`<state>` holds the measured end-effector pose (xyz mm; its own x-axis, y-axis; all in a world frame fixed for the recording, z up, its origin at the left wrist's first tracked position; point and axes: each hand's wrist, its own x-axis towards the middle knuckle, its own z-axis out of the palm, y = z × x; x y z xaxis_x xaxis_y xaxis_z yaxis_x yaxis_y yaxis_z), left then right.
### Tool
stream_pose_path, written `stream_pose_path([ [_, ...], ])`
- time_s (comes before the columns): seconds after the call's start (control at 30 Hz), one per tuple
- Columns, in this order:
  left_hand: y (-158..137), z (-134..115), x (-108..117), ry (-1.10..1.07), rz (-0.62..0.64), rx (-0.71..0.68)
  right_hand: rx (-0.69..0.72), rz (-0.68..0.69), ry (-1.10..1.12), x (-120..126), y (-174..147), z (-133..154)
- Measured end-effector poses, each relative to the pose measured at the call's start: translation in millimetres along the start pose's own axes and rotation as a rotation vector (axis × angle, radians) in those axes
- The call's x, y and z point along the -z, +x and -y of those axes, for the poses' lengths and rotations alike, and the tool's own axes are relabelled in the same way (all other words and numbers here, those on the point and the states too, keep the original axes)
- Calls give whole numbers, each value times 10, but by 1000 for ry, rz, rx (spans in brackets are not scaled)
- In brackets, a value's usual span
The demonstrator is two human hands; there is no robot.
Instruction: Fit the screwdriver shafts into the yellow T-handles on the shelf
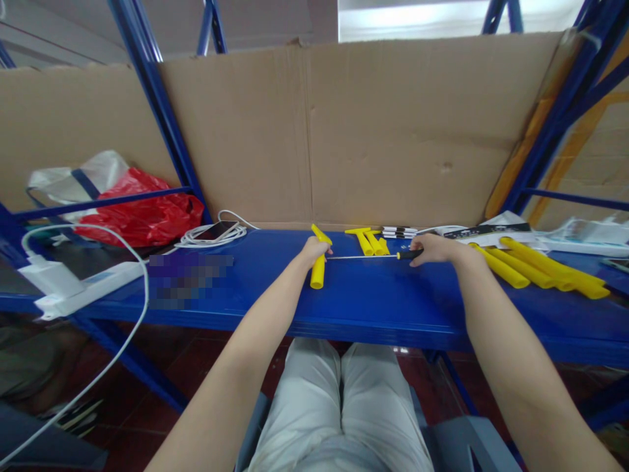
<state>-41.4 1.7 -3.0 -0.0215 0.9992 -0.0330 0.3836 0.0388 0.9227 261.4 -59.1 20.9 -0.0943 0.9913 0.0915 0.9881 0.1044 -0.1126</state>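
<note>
No text, brand or number can be read with certainty. On the black band of the flat package [491, 231] at the right, pale marks can be seen, but they are too small and blurred to be made out. On the small black-and-white striped items [399, 233] near the back edge, it cannot be told whether any lettering is borne. Tiny pale marks on the blue surface [373, 295], just beyond the screwdriver [409, 254], cannot be deciphered. At the left, a patch is pixelated and illegible.
</note>
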Motion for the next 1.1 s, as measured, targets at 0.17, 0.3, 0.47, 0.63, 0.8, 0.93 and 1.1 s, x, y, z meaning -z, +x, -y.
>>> stream_pose_path([
  [0.17,-30,-22,-2,-9,7,5,27,122,69,-53,21,98],
  [0.3,-71,-50,-9,-1,11,-17,21,116,112,-91,60,108],
  [0.47,-137,-110,-55,15,50,-89,7,43,251,-113,101,73],
  [0.63,-193,-245,-208,4,113,-172,-33,-110,277,-111,123,41],
  [0.8,-264,-464,-527,-67,247,-229,-121,-153,273,-104,104,-9],
  [0.93,-318,-636,-869,-83,325,-209,-189,-337,250,-90,107,-75],
  [1.1,-385,-849,-1237,-74,346,-111,-264,-454,188,-99,122,-147],
])
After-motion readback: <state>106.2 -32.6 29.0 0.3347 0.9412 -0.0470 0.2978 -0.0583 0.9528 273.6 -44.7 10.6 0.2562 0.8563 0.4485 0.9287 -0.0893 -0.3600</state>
